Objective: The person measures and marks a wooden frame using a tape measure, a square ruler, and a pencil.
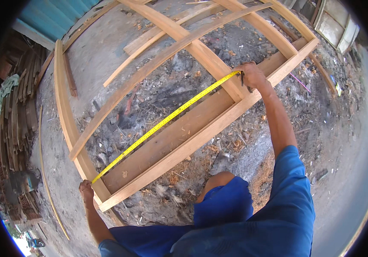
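Note:
A yellow tape measure is stretched across a wooden frame, running roughly parallel to the frame's near rail. At the left corner post, my left hand pinches one end of the tape against the outer edge. My right hand is closed round the other end, over the middle beam where it meets the near rail; a dark part shows under the fingers. Between the hands the blade hangs straight above the ground. A thin diagonal brace crosses the frame beyond the tape.
Stacked old planks and a green cloth stand at the left. A teal corrugated sheet is at the upper left. Loose strips of wood lie on the ash-covered ground. Light framed panels lean at the upper right.

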`<state>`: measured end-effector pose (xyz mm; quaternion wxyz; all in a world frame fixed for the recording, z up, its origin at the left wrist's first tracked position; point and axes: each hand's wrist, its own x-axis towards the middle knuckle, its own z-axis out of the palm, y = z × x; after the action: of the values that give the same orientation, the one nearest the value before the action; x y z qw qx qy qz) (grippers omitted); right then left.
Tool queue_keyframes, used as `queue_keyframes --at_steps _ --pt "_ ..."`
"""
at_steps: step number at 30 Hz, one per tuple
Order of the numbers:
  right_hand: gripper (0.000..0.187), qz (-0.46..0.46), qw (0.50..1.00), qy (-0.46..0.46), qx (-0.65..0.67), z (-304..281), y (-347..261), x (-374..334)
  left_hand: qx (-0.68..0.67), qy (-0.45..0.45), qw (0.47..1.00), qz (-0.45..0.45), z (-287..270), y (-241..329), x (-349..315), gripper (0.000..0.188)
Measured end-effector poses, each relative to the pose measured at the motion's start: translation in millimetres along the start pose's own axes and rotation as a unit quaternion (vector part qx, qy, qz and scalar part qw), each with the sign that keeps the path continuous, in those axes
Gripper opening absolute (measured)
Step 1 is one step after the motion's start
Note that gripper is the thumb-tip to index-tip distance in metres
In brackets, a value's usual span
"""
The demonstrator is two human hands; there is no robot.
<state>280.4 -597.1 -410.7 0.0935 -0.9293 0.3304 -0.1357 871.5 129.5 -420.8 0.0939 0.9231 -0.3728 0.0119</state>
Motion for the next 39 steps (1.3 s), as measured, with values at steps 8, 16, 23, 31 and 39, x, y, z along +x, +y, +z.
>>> queue_keyframes --at_steps 8,16,23,31,39 --pt "0.036 -0.016 1.000 0.024 0.011 5.6 11.8 -5.0 -0.021 -0.025 0.999 -0.040 0.0 -3.2 2.9 0.012" --pt "0.041 0.015 1.000 0.011 0.006 4.0 6.6 -8.0 -0.020 -0.024 0.999 -0.041 -4.0 6.8 2.9 0.016" --pt "0.038 0.011 1.000 0.008 0.005 -2.2 -3.1 -4.8 -0.026 -0.025 0.998 -0.057 -3.1 4.5 1.2 0.017" --pt "0.040 0.031 0.999 -0.008 -0.010 10.1 10.6 0.7 -0.023 -0.025 0.999 -0.036 -0.2 2.0 1.8 0.018" --pt "0.042 0.003 1.000 0.018 0.007 9.6 4.2 -0.2 -0.017 -0.029 0.999 -0.033 -8.0 6.4 1.2 0.019"
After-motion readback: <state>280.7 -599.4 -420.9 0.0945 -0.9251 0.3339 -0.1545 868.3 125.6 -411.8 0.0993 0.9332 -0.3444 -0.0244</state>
